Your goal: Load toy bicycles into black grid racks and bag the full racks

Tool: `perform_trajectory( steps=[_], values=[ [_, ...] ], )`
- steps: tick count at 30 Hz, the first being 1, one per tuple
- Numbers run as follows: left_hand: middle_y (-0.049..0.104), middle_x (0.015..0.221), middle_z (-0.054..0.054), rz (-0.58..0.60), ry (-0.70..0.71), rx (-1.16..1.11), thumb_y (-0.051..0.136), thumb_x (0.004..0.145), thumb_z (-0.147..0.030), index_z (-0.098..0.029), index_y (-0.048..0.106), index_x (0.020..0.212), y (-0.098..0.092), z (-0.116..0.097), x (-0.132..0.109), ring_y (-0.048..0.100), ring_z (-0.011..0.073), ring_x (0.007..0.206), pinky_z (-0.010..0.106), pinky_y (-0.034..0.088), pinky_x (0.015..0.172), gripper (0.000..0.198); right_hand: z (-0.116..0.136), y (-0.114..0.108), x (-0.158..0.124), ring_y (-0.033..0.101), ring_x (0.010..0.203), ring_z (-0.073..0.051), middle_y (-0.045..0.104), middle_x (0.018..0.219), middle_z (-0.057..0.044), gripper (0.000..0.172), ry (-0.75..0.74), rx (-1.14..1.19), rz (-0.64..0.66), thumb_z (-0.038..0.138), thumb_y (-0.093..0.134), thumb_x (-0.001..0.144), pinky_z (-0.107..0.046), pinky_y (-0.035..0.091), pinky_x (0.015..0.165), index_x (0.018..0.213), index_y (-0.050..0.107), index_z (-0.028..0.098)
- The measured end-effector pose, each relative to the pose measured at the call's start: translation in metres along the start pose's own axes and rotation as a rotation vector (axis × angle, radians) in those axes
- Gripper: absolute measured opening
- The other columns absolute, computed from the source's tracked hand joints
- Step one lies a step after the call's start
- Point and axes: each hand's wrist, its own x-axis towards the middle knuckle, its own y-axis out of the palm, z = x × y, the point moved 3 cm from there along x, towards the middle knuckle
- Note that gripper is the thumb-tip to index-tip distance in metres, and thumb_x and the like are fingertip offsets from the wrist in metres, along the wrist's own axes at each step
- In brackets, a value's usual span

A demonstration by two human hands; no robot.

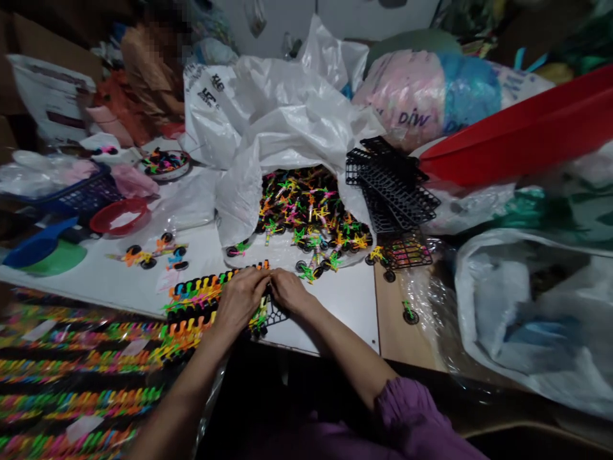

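Observation:
My left hand (242, 299) and my right hand (288, 291) meet, fingers curled, over a black grid tray (276, 314) at the table's near edge. The tray holds rows of small bright toy bicycles (201, 295). Both hands press or pinch at the tray's far right end; what lies between the fingers is hidden. Just beyond them an open white plastic bag (282, 128) spills a heap of loose toy bicycles (311, 214) in several colours.
A stack of empty black grid trays (393, 185) lies right of the heap. Filled, wrapped trays (71, 377) cover the near left. Loose toy bicycles (153, 252), a red bowl (119, 216) and a blue basket (81, 195) sit left. Another person (153, 70) sits at the back left. A red lid (522, 131) and bags crowd the right.

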Motion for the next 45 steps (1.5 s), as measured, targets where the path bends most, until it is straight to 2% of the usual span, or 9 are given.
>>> perform_trajectory(
  steps=[8, 13, 17, 24, 29, 33, 38, 41, 45],
  values=[
    [0.064, 0.081, 0.005, 0.053, 0.037, -0.042, 0.045, 0.085, -0.029, -0.018, 0.064, 0.085, 0.000, 0.001, -0.006, 0.060, 0.0176, 0.078, 0.030, 0.047, 0.071, 0.022, 0.004, 0.005, -0.011, 0.058, 0.083, -0.019, 0.059, 0.098, -0.009, 0.026, 0.026, -0.026, -0.040, 0.024, 0.039, 0.088, -0.029, 0.044, 0.071, 0.108, 0.053, 0.016],
    [0.065, 0.080, 0.004, 0.062, 0.011, -0.066, 0.047, 0.084, -0.030, -0.020, 0.065, 0.085, 0.000, 0.001, -0.008, 0.060, 0.0169, 0.076, 0.029, 0.047, 0.069, 0.021, -0.022, -0.037, -0.017, 0.057, 0.085, -0.017, 0.063, 0.092, -0.006, 0.022, -0.093, 0.100, 0.028, 0.020, 0.049, 0.083, -0.025, 0.042, 0.074, 0.100, 0.063, 0.016],
    [0.066, 0.080, 0.003, 0.030, -0.015, -0.085, 0.048, 0.083, -0.028, -0.020, 0.066, 0.083, -0.002, 0.000, -0.008, 0.061, 0.0166, 0.077, 0.029, 0.048, 0.072, 0.019, -0.048, -0.076, -0.013, 0.056, 0.090, -0.021, 0.060, 0.099, -0.014, 0.024, 0.009, -0.280, -0.016, 0.007, 0.046, 0.080, -0.029, 0.042, 0.076, 0.096, 0.064, 0.012],
    [0.068, 0.084, 0.003, -0.012, -0.116, -0.048, 0.051, 0.081, -0.025, -0.018, 0.065, 0.085, -0.002, 0.002, 0.000, 0.062, 0.0176, 0.080, 0.029, 0.047, 0.074, 0.016, -0.068, -0.077, -0.012, 0.054, 0.090, -0.024, 0.058, 0.095, -0.016, 0.024, -0.059, -0.407, 0.095, 0.000, 0.044, 0.078, -0.031, 0.041, 0.076, 0.083, 0.064, 0.011],
    [0.066, 0.081, 0.004, -0.026, -0.120, -0.043, 0.051, 0.082, -0.029, -0.017, 0.065, 0.082, 0.000, 0.003, 0.004, 0.060, 0.0177, 0.080, 0.029, 0.046, 0.076, 0.018, -0.057, -0.088, -0.042, 0.052, 0.085, -0.018, 0.055, 0.096, -0.010, 0.015, -0.046, -0.157, -0.196, 0.016, 0.045, 0.083, -0.027, 0.039, 0.072, 0.092, 0.057, 0.015],
    [0.066, 0.081, 0.004, -0.010, -0.110, -0.020, 0.049, 0.083, -0.027, -0.017, 0.065, 0.082, -0.001, 0.002, 0.004, 0.060, 0.0176, 0.080, 0.028, 0.045, 0.076, 0.019, -0.027, -0.056, -0.068, 0.047, 0.062, -0.011, 0.052, 0.073, 0.000, 0.013, 0.088, 0.399, -0.420, 0.021, 0.044, 0.079, -0.022, 0.037, 0.059, 0.089, 0.051, 0.016],
    [0.065, 0.082, 0.005, 0.003, -0.111, 0.002, 0.047, 0.084, -0.026, -0.016, 0.064, 0.083, 0.003, 0.004, 0.004, 0.059, 0.0184, 0.080, 0.029, 0.044, 0.076, 0.020, -0.003, 0.015, -0.076, 0.041, 0.051, -0.008, 0.044, 0.058, 0.007, 0.014, 0.185, 0.907, -0.211, 0.025, 0.050, 0.071, -0.019, 0.032, 0.048, 0.082, 0.045, 0.019],
    [0.064, 0.080, 0.005, 0.007, -0.097, 0.012, 0.047, 0.084, -0.025, -0.017, 0.064, 0.083, 0.002, 0.002, 0.006, 0.059, 0.0184, 0.080, 0.030, 0.045, 0.076, 0.019, 0.001, 0.022, -0.073, 0.046, 0.056, -0.010, 0.048, 0.063, 0.006, 0.014, 0.151, 0.915, -0.242, 0.025, 0.050, 0.072, -0.019, 0.036, 0.052, 0.084, 0.044, 0.020],
    [0.063, 0.091, 0.007, -0.036, -0.061, 0.053, 0.044, 0.085, -0.022, -0.016, 0.063, 0.089, -0.019, -0.014, -0.003, 0.057, 0.0195, 0.090, 0.032, 0.044, 0.083, 0.020, 0.008, 0.019, -0.070, 0.046, 0.059, -0.011, 0.050, 0.067, 0.003, 0.008, 0.060, 0.623, -0.245, 0.015, 0.043, 0.073, -0.021, 0.035, 0.056, 0.080, 0.047, 0.019]
  ],
)
